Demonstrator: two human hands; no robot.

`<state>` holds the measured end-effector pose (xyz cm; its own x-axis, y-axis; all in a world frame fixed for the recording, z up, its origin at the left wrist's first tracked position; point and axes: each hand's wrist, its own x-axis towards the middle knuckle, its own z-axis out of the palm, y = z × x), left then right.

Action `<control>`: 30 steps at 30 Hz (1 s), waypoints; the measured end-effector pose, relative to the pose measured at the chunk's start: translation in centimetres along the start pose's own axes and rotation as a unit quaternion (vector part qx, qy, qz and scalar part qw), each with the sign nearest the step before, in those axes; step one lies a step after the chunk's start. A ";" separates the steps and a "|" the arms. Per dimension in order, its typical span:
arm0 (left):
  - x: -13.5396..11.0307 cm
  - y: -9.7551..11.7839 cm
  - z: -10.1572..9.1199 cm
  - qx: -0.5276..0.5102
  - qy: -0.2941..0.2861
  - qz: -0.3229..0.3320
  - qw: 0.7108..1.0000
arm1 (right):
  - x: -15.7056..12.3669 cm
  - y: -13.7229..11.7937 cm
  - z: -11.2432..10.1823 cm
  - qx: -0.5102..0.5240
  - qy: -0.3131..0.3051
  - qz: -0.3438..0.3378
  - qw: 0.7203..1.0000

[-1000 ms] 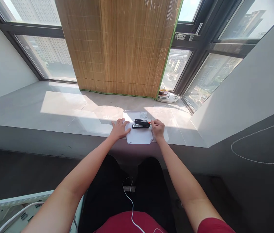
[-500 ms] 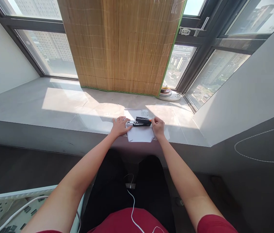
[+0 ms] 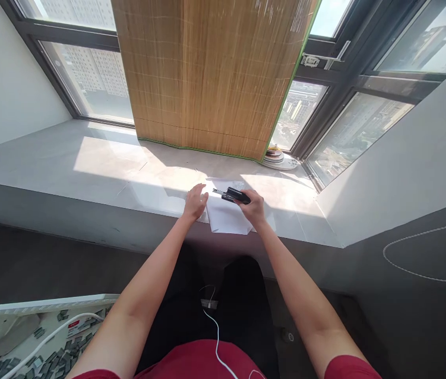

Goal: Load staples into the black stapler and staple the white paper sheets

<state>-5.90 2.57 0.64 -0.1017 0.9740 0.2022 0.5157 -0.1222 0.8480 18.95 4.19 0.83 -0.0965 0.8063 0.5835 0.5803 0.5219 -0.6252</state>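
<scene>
My right hand (image 3: 253, 206) grips the right end of a black stapler (image 3: 237, 195), holding it just above a white sheet of paper (image 3: 227, 218). A silver metal strip sticks out from the stapler's left end, between its black parts. My left hand (image 3: 196, 202) is at the paper's left edge, fingers apart and nothing in them, a short gap from the strip. The paper lies on the window sill, and some printed marks show near its far edge. Finer detail of the stapler is too small to make out.
A bamboo blind (image 3: 215, 79) hangs over the window behind the pale sill (image 3: 160, 184). Stacked plates (image 3: 280, 158) stand in the sill's right corner. A white basket (image 3: 41, 305) with many small grey pieces is at lower left. A white cable (image 3: 218, 337) runs down my front.
My right hand has lifted the stapler off the paper and tilted it, its left end farther away. My left hand has let go of the silver end and drawn slightly left.
</scene>
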 end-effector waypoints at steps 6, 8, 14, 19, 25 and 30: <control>-0.8 4.5 1.4 -0.606 -0.007 -0.183 0.774 | -3.5 -5.2 -0.8 -0.100 -0.007 -0.188 0.977; -1.1 5.3 1.8 -0.663 -0.026 -0.176 0.727 | -4.0 -5.8 -0.9 -0.114 -0.055 -0.235 0.964; -1.6 4.6 1.7 -0.665 0.002 -0.136 0.735 | -4.4 -5.7 -0.9 -0.110 -0.051 -0.221 0.968; -2.0 3.3 1.0 -0.650 0.065 -0.118 0.748 | -3.3 -4.5 0.4 -0.062 0.142 0.011 0.988; -2.6 2.5 0.9 -0.577 0.116 -0.098 0.802 | -2.1 -0.2 2.9 -0.016 0.072 0.126 0.989; -2.8 3.6 1.3 -0.594 0.092 -0.104 0.792 | -1.8 -0.8 2.8 -0.037 0.052 0.115 0.991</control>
<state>-2.71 -0.32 2.47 -0.2575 0.9659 -0.0273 -0.6821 -0.1617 0.7131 16.38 3.13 -1.19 0.1271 0.8662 0.4832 0.6350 0.3031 -0.7106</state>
